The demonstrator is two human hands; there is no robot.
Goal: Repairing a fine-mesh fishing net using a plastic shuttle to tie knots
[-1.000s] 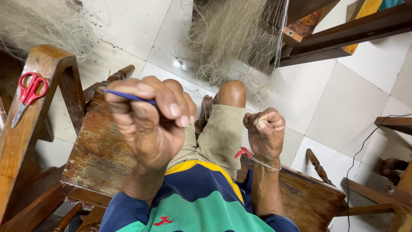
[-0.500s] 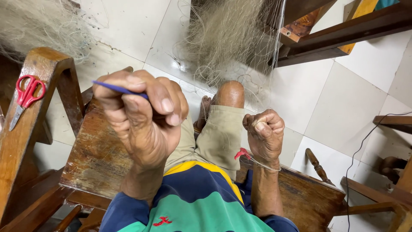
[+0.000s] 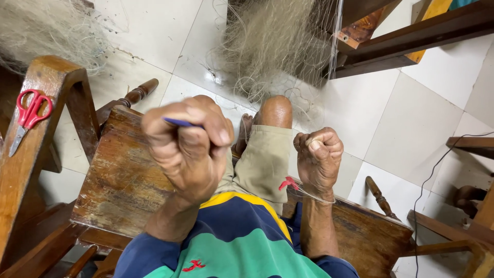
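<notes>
- The person is sitting on a worn wooden bench (image 3: pixel 123 190), and the left hand (image 3: pixel 188 149) is hanging raised and a little blurred above its bare plank.
- That left hand is curling into a tight fist around a thin blue needle (image 3: pixel 177 122), whose tip is poking out leftward from between the fingers.
- The right hand (image 3: pixel 319 159) is also clenching shut, over by the bench's right side; pale thread (image 3: pixel 314 191) is looping at its wrist, though what the fist itself is gripping I cannot tell.
- A small red piece (image 3: pixel 288 183) is showing just beside the right wrist, against the shorts.
- The fishing net (image 3: pixel 272 46) is heaping on the tiled floor (image 3: pixel 411 123) in front of the bent knee (image 3: pixel 275 110), well apart from both hands.
- More net (image 3: pixel 46 28) is piling at the far left, behind the wooden armrest (image 3: pixel 46 123).
- Red scissors (image 3: pixel 28 116) are lying on that armrest, near its outer edge and well away from the left hand.
- Open plank is lying to the left of the raised fist, up to the bench's front edge.
- White tile is stretching off to the right, bounded by dark wooden furniture (image 3: pixel 411 41) above and a chair frame (image 3: pixel 463 226) at the corner.
</notes>
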